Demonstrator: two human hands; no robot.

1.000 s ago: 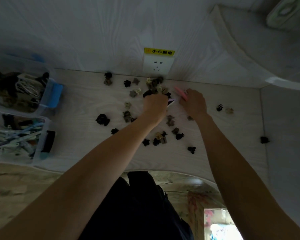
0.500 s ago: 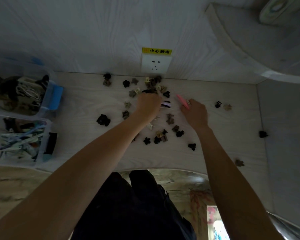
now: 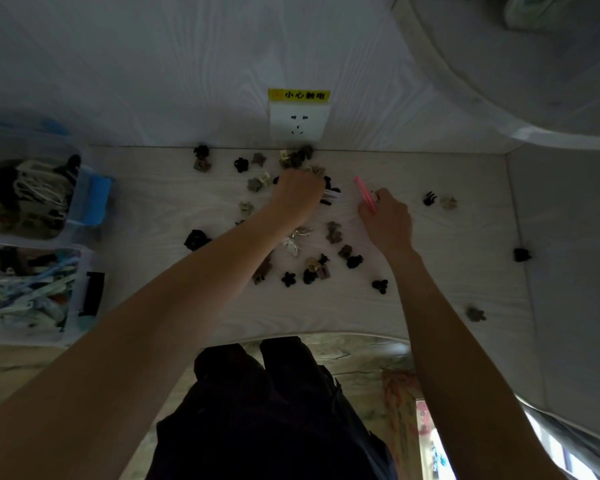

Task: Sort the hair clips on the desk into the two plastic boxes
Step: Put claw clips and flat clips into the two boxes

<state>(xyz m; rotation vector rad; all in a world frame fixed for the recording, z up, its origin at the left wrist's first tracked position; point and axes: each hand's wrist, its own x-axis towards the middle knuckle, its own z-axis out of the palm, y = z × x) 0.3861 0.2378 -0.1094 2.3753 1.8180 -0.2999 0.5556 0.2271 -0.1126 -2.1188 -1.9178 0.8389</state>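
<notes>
Several small black, brown and cream claw clips [image 3: 334, 232] lie scattered over the white desk [image 3: 447, 271]. My left hand [image 3: 298, 195] is closed over flat clips near the desk's back, with a white and dark clip [image 3: 331, 197] sticking out to its right. My right hand [image 3: 387, 221] holds a long pink clip [image 3: 365, 194] upright. A silver butterfly clip [image 3: 293, 240] lies beside my left forearm. Two clear plastic boxes stand at the left: the far box [image 3: 84, 199] with claw clips, the near box [image 3: 80, 292] with long flat clips.
A wall socket [image 3: 298, 123] with a yellow warning label sits on the back wall above the clips. Stray clips lie at the right, one black [image 3: 521, 254] by the side wall and one brown [image 3: 475, 314] near the front edge. My dark trousers show below the desk edge.
My left hand has pulled back slightly from the pile with flat clips in it, uncovering the butterfly clip. My right hand has drawn a little toward me with the pink clip.
</notes>
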